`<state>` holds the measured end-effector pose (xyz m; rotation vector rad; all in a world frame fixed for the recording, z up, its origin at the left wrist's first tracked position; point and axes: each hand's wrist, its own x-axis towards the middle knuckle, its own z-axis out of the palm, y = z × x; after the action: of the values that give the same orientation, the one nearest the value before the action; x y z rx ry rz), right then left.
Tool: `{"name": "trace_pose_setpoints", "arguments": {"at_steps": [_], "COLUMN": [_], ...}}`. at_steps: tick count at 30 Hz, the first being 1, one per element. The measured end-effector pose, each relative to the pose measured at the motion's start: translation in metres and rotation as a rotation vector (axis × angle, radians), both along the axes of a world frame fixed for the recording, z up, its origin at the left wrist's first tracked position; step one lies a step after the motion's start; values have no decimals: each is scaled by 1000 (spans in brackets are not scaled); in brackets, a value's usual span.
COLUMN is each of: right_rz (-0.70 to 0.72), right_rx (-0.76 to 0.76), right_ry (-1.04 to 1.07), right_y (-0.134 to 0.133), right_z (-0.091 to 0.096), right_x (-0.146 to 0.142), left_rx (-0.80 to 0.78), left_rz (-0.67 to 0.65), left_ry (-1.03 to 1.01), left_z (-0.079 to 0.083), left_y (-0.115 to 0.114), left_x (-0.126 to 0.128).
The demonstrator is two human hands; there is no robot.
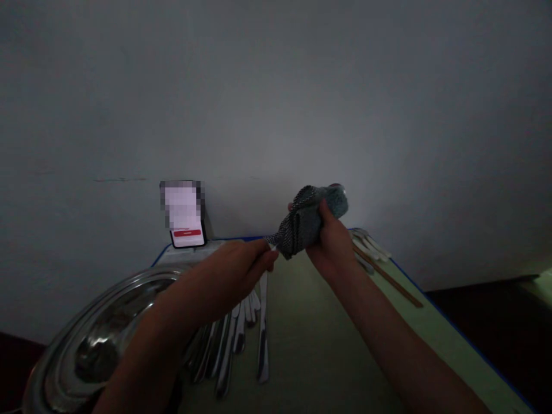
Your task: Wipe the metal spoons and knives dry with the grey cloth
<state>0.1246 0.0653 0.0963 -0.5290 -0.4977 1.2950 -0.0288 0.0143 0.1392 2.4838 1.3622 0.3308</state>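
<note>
My right hand (334, 241) is closed around a bunched grey patterned cloth (304, 227), held up over the table's far side. A rounded greyish-green end with a bright glint sticks out past the thumb; whether it is cloth or something wrapped inside, I cannot tell. My left hand (254, 261) pinches at the cloth's lower left end, where a small pale bit shows between the fingertips. What that bit belongs to is hidden. Below my left hand, several table knives (263, 339) lie side by side on the table, with pale handles of other cutlery (250, 307) above them.
A large shiny metal basin (56, 356) stands at the left, partly behind my forearm. A lit phone (187, 233) leans on the wall at the back left. A brown wooden stick (392, 279) and pale cutlery (373, 244) lie along the right edge of the green table (310, 345).
</note>
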Motion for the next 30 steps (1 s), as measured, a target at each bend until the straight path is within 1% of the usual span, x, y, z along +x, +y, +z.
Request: {"name": "trace_pose_setpoints", "arguments": {"at_steps": [3, 6, 8, 13, 15, 17, 20, 23, 27, 30], "right_rz": [107, 132, 77, -204, -238, -235, -190, -91, 38, 207], "right_rx": [-11, -10, -32, -45, -44, -19, 44, 65, 67, 78], "right_ry": [-23, -35, -21, 68, 87, 79, 46, 15, -4, -94], "right_y": [-7, -9, -6, 9, 13, 14, 12, 7, -1, -10], "right_z": [-6, -9, -10, -5, -1, 2, 5, 5, 9, 16], "right_x": [-13, -18, -15, 9, 19, 25, 25, 18, 13, 15], "left_rx": [-1, -4, -8, -59, -81, -100, -126, -110, 22, 97], "left_rz": [-60, -62, -46, -42, -41, -31, -15, 23, 140, 216], "left_ry": [-16, -10, 10, 14, -12, -32, -59, -110, -229, -303], "left_z": [-5, -5, -2, 6, 8, 8, 6, 9, 22, 30], "left_y": [2, 2, 2, -3, -5, -5, -4, -3, -7, -11], "left_x": [3, -1, -5, -19, -24, -28, -31, -30, -27, -31]}}
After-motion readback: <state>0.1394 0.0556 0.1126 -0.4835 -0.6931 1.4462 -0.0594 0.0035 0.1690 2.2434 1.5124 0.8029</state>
